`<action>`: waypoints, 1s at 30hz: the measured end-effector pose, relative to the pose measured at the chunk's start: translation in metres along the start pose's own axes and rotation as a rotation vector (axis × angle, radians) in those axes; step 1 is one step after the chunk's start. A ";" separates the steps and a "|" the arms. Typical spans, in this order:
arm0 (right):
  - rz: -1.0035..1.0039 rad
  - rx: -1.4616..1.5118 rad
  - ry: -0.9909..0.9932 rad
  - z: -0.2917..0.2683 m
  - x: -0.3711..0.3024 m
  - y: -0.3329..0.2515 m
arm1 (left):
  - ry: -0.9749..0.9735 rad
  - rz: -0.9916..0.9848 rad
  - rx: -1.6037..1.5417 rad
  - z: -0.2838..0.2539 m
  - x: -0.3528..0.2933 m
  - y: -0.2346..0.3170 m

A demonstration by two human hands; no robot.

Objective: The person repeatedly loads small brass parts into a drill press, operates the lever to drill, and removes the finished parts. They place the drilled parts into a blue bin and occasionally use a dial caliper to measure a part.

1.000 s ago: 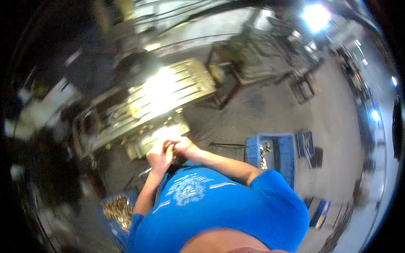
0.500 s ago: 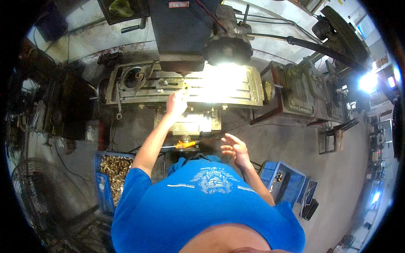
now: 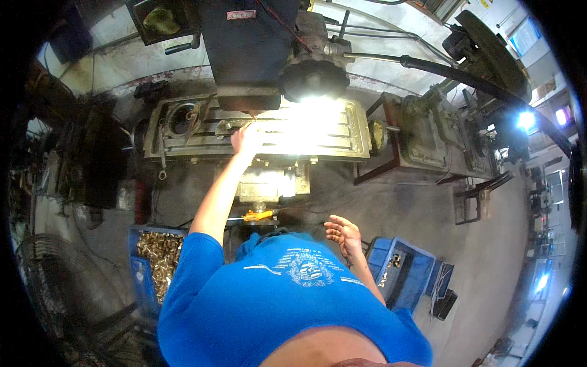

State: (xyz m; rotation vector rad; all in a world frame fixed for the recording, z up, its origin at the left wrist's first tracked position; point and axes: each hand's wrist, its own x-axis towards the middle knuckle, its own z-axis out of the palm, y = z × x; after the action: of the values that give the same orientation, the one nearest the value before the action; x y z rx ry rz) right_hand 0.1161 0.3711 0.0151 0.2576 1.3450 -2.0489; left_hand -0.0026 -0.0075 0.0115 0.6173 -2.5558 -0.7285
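Observation:
My left hand (image 3: 247, 139) reaches forward over the slotted metal table (image 3: 202, 147) of a milling machine, just below the dark machine head (image 3: 247, 92). Its fingers are closed at a small metal fixture (image 3: 227, 126); glare and the hand itself hide what is between them. Low on the right, in front of my blue shirt, my right hand (image 3: 344, 237) hovers with its fingers apart and loosely bent, holding nothing. Between my arms, an orange-handled tool (image 3: 258, 215) lies at the machine's front.
A blue crate (image 3: 139, 278) of brass-coloured parts stands at my left. Another blue crate (image 3: 422, 269), with a few parts, is at my right. A wrench (image 3: 162, 156) hangs over the table's front edge. A bright lamp (image 3: 318, 113) glares above the table. A fan (image 3: 55, 287) stands lower left.
My left hand has moved in under the machine head, and the small yellow piece seen at its fingertips is now hidden. My right hand has drawn slightly lower, its fingers more bent. The whole view has shifted.

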 end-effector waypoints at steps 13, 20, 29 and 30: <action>0.002 -0.046 0.063 0.003 -0.001 -0.007 | -0.030 -0.076 -0.050 -0.045 -0.017 -0.031; -0.016 -0.109 0.061 -0.003 -0.003 -0.005 | 0.373 -0.089 0.382 -0.121 -0.031 -0.115; 0.068 -0.228 0.098 -0.005 0.011 0.000 | 0.046 -0.082 0.554 -0.112 0.002 -0.134; 0.073 -0.230 0.099 -0.006 0.011 0.001 | 0.036 -0.086 0.555 -0.112 0.002 -0.135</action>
State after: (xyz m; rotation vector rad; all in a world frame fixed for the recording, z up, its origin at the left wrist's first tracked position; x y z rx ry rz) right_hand 0.1072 0.3715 0.0055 0.3047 1.5935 -1.8222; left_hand 0.0912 -0.1552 0.0225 0.9024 -2.7114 -0.0141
